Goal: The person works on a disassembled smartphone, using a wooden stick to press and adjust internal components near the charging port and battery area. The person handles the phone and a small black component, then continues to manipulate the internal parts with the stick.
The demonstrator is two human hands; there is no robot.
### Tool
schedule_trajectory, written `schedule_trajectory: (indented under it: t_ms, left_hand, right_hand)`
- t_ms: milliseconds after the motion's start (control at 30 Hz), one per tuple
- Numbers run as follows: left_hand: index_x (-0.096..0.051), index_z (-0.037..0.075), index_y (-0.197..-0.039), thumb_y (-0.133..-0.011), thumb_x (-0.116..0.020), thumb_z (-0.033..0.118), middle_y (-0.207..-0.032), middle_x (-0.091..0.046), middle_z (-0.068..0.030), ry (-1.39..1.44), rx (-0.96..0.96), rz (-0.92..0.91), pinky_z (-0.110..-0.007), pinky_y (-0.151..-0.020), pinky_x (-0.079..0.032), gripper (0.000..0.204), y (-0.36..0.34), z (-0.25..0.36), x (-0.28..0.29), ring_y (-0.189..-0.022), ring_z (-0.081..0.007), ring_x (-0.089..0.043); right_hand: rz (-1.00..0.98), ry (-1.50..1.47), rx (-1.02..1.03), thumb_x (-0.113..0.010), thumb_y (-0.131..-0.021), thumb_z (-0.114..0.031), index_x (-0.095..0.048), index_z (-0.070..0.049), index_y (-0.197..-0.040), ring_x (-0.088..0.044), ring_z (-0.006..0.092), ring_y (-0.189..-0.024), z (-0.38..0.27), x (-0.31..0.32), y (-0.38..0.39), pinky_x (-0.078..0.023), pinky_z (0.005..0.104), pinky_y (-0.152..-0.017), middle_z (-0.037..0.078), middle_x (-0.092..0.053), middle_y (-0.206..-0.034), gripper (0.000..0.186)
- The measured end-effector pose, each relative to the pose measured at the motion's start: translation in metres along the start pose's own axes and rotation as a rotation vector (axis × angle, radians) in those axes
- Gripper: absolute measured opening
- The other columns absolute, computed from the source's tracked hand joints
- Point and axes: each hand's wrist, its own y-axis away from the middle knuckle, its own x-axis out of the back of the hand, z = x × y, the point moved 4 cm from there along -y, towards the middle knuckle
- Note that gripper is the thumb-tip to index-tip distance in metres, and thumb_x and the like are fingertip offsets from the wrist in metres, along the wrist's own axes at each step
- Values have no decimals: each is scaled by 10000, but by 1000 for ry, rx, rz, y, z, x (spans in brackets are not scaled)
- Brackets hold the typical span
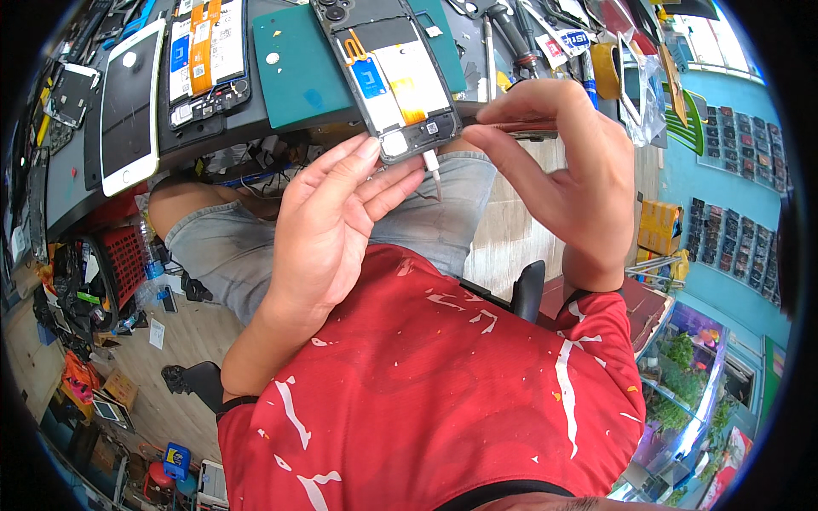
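Note:
A smartphone (394,94) with its back cover off leans over the bench's front edge. Inside it show a white battery, a blue sticker and orange flex ribbons; cameras sit at its far end. My left hand (328,200) grips its near end, thumb on top and fingers beneath. From that end hangs a white cable plug (433,163). My right hand (571,157) hovers by the phone's lower right corner. Its thumb and forefinger curve toward each other with a small gap between the tips, and I see nothing in them.
Under the phone lies a green mat (294,72). Left of it are another opened phone (203,60) and a white-framed phone (132,106). Tools, including a dark-handled one (509,38), and a roll of yellow tape (607,70) crowd the right. A red basket (123,264) stands low at left.

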Motion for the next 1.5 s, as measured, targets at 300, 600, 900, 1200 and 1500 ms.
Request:
schedule_trajectory:
  t_ms: [300,600,900,1200,1500]
  left_hand:
    - [-588,-128,-1464,-1177,-505,170,-1445,-682,-299,-21,3,9,-539,-1205,-542,422,0,0,0,-1359,-415,-687]
    - [-587,-129,-1464,-1177,-510,173,-1448,-680,-292,-24,0,6,-536,-1204,-543,424,0,1,-1,-1363,-410,-685]
    - [-595,-126,-1445,-1172,-523,160,-1439,-684,-285,-18,1,6,-536,-1198,-552,402,0,2,-1,-1351,-407,-692]
    - [-610,-119,-1419,-1168,-531,147,-1420,-695,-279,10,-6,8,-539,-1192,-559,374,0,2,-2,-1337,-406,-700]
    - [-611,-119,-1422,-1169,-536,154,-1416,-698,-278,8,-9,15,-540,-1193,-558,380,0,1,-3,-1331,-406,-702]
  right_hand:
    - [39,-113,-85,-852,-926,62,-667,44,-1171,-821,226,-987,4,-1,5,-663,343,-900,150,-813,-1039,307]
    - [32,-32,-36,-877,-910,42,-687,37,-1122,-819,205,-948,1,-1,5,-666,318,-864,130,-815,-1007,285]
    - [-19,101,-12,-924,-864,6,-706,28,-1029,-811,192,-859,-4,3,1,-663,313,-813,101,-796,-927,274]
    - [-23,21,3,-886,-896,32,-678,33,-1130,-829,222,-937,-1,1,0,-666,329,-841,122,-807,-976,313]
    - [26,-55,33,-909,-890,-3,-678,28,-1085,-828,211,-884,0,-2,-2,-660,315,-803,120,-807,-959,303]
